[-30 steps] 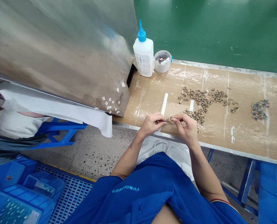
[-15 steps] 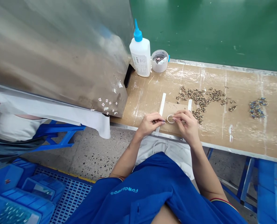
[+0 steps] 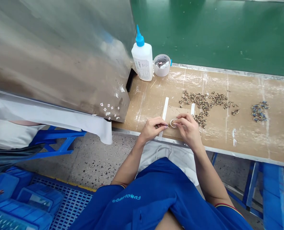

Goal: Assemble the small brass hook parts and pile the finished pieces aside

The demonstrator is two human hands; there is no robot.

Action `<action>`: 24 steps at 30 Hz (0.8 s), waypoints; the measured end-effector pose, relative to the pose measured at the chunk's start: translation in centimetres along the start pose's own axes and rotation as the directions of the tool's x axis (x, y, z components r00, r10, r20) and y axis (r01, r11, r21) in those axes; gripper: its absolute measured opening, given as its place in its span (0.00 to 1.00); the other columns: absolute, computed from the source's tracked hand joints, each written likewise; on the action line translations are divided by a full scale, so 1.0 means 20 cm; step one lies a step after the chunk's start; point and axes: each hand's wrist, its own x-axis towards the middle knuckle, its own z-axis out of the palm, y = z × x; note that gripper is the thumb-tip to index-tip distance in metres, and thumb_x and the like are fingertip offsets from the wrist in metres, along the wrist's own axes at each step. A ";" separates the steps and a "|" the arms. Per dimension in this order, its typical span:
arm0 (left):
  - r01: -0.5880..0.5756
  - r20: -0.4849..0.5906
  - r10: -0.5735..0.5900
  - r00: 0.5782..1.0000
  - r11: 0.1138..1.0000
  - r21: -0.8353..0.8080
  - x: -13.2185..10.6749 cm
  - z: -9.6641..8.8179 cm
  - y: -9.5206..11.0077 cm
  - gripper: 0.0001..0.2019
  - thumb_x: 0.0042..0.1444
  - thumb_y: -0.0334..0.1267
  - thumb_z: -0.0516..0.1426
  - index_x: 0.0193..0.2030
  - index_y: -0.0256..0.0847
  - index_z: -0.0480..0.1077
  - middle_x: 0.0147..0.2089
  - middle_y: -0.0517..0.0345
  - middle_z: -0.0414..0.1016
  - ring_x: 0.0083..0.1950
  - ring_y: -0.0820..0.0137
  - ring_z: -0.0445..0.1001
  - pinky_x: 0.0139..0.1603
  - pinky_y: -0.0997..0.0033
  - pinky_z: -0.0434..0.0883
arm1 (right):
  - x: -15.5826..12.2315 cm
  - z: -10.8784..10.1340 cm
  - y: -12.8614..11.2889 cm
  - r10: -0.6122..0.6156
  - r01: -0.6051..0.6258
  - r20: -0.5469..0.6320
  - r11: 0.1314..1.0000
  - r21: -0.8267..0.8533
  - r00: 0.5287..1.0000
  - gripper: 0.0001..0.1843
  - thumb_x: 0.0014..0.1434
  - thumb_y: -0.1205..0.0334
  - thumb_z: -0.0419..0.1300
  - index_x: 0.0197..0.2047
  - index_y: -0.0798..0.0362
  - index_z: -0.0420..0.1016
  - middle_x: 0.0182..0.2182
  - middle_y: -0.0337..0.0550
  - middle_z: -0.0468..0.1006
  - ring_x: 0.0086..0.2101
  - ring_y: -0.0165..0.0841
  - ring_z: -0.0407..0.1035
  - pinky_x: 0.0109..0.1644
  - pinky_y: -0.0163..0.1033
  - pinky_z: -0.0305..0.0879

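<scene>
My left hand (image 3: pixel 153 129) is pinched closed at the front edge of the board, on a tiny gold-and-blue metal piece (image 3: pixel 168 125) mostly hidden by the fingertips. Just right of it is a thin white ring (image 3: pixel 171 125). My right hand (image 3: pixel 188 129) is closed too, with its thumb and fingertips at the ring's right rim. What they pinch there is too small to make out. Both hands are over a brown cardboard patch (image 3: pixel 174 111) between two white strips. Behind my right hand spreads a pile of small gold-coloured metal pieces (image 3: pixel 203 103).
A second cluster of blue-and-gold pieces (image 3: pixel 260 111) lies farther right. At the back stand a white squeeze bottle (image 3: pixel 144 64) and a tape roll (image 3: pixel 162 70) holding scraps. A metal panel (image 3: pixel 84 64) borders the left, with a dark phone-like object (image 3: pixel 130 80) beside it.
The view has shifted slightly. My right fingertips have moved a little left over the ring; my left hand keeps its pinch in nearly the same spot.
</scene>
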 end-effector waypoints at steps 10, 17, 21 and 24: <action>0.008 -0.011 -0.008 1.000 1.000 -0.010 0.00 0.00 -0.01 0.09 0.61 0.41 0.64 0.35 0.37 0.79 0.32 0.55 0.77 0.31 0.74 0.72 0.32 0.76 0.68 | 0.00 -0.04 -0.01 0.017 -0.018 0.045 1.000 0.008 0.999 0.07 0.66 0.65 0.59 0.35 0.49 0.76 0.43 0.47 0.77 0.41 0.38 0.74 0.46 0.45 0.72; 0.009 -0.003 -0.009 1.000 1.000 -0.024 0.00 0.00 0.00 0.10 0.60 0.42 0.64 0.34 0.37 0.79 0.32 0.55 0.77 0.31 0.74 0.71 0.32 0.76 0.67 | 0.00 -0.04 -0.07 0.151 -0.121 -0.158 0.975 0.187 0.976 0.08 0.66 0.60 0.60 0.34 0.49 0.75 0.32 0.42 0.80 0.35 0.36 0.75 0.37 0.40 0.71; 0.011 -0.006 -0.011 1.000 0.999 -0.030 0.00 0.00 0.00 0.10 0.60 0.42 0.64 0.34 0.37 0.79 0.31 0.55 0.76 0.31 0.74 0.71 0.32 0.76 0.67 | -0.01 -0.02 -0.09 0.234 -0.193 -0.156 0.952 0.239 0.960 0.10 0.66 0.54 0.61 0.35 0.49 0.76 0.29 0.42 0.81 0.31 0.35 0.76 0.35 0.40 0.72; 0.024 -0.002 -0.024 1.000 0.999 -0.030 0.00 0.00 0.00 0.12 0.60 0.44 0.64 0.34 0.37 0.79 0.32 0.55 0.76 0.31 0.73 0.71 0.33 0.75 0.67 | -0.01 0.00 -0.10 0.249 -0.209 -0.157 0.949 0.234 0.956 0.12 0.66 0.52 0.60 0.35 0.49 0.77 0.30 0.43 0.82 0.31 0.36 0.77 0.36 0.40 0.73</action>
